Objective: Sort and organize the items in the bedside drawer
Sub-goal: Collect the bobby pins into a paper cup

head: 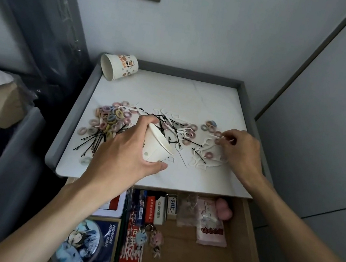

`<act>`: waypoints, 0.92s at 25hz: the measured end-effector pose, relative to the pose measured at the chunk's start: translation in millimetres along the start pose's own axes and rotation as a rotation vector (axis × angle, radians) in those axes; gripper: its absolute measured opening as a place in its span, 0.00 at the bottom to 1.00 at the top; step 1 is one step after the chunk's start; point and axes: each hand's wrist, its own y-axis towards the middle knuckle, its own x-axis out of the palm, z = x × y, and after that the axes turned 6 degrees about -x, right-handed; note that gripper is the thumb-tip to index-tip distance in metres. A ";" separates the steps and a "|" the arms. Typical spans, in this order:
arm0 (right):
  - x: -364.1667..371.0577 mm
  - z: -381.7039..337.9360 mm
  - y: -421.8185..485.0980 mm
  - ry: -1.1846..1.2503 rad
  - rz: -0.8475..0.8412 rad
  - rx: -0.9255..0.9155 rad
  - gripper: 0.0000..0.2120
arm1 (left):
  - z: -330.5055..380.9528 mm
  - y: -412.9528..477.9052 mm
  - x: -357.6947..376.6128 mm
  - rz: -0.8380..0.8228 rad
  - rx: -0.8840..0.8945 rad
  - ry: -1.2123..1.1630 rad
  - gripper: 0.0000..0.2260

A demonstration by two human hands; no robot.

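The sorting is under way on the worktop (195, 98), not in the drawer (250, 245), which stands open on the near side of the paper cup (156, 148). The left hand (122, 157) grips that cup round its wall and holds it tilted, its mouth turned toward the right. Left of the cup lies the main heap of hair ties (108, 118), with black hairpins (91, 144) fanned out just beside it. Right of the cup is a looser scatter of white floss picks (201, 160), with more ties and pins mixed in. The right hand (241, 153) works in that scatter, its fingers (226, 139) narrowed in a pinch on a small item; whether this is a tie or a pick is too small to tell. A second cup (118, 66) lies on its side well behind the held cup, at the far left corner.

The step looks like gathering one kind of item into the cup. The next move probably calls for carrying the pinched item across to the cup's mouth and keeping the cup tilted enough to receive it without spilling.
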 end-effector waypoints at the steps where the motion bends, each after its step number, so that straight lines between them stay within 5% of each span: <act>1: 1.9 -1.5 -0.7 -0.020 0.003 -0.041 0.11 | 0.1 2.0 1.0 -0.007 -0.003 -0.004 0.37; 5: 26.8 -23.1 -5.2 -0.016 -0.084 -0.283 0.09 | 0.8 6.0 5.5 -0.015 -0.004 -0.019 0.37; 16: 15.8 -23.6 3.5 -0.005 -0.076 -0.215 0.02 | 4.8 8.4 7.8 -0.023 -0.014 -0.024 0.36; 23: 13.9 -26.0 -18.6 -0.139 -0.318 -0.209 0.05 | 7.1 8.0 9.1 -0.030 -0.010 -0.033 0.35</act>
